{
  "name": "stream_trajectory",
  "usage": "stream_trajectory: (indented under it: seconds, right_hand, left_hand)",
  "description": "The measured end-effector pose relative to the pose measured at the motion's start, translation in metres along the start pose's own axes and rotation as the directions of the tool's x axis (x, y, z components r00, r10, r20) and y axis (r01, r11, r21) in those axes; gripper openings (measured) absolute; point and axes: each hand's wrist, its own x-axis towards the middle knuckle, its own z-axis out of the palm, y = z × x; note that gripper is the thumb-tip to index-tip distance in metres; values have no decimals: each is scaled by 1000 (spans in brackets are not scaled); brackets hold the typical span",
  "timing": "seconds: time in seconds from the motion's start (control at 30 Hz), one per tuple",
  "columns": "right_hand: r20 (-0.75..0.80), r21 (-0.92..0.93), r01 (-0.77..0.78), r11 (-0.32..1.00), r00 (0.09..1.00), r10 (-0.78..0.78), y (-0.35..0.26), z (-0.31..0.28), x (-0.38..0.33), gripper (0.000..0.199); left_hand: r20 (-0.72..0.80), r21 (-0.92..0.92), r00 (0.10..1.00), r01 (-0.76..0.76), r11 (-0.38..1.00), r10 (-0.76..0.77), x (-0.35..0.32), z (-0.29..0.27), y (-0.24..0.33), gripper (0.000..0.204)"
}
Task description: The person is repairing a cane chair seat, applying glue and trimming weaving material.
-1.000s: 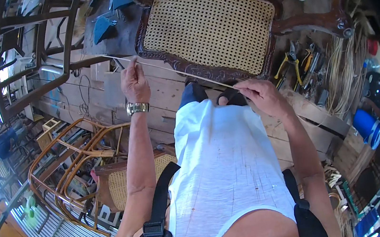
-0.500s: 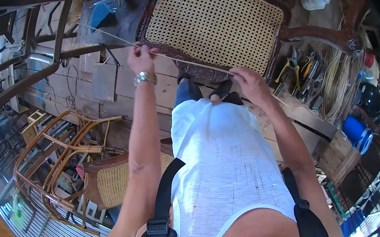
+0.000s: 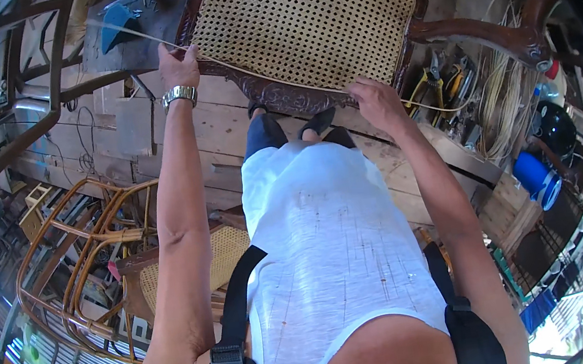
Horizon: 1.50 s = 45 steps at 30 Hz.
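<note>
Left hand (image 3: 179, 68) pinches a thin cane strip (image 3: 139, 34) at the caned seat's (image 3: 300, 22) near-left corner. Right hand (image 3: 377, 103): fingers curled at the carved rail (image 3: 280, 95), grip hidden, can't tell. Change: left hand shifted outward to the corner; strip looks better lined up with the seat edge.

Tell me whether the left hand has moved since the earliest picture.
Yes. Judged against the carved seat frame, the left hand has moved forward, from short of the frame's near left corner to right up at it.
</note>
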Motion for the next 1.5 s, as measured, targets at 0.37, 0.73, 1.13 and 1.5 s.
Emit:
stream_trajectory:
  seconds: [0.37,0.73,1.13,1.5]
  right_hand:
    - [23,54,-5,999,1000,4,-4,13,6,27]
    - [136,-58,-18,998,990,25,-6,13,12,24]
    - [102,-5,33,999,994,-32,-4,14,12,26]
    - [171,-370,199,907,975,-144,-14,14,8,26]
  left_hand:
    - [80,-538,993,120,834,-91,-17,13,-20,46]
    - [-102,383,928,-296,875,358,-85,43,10,85]
    - [36,373,999,-36,927,24,-134,44,63,124]
    - [-12,362,925,-350,864,380,-166,85,43,62]
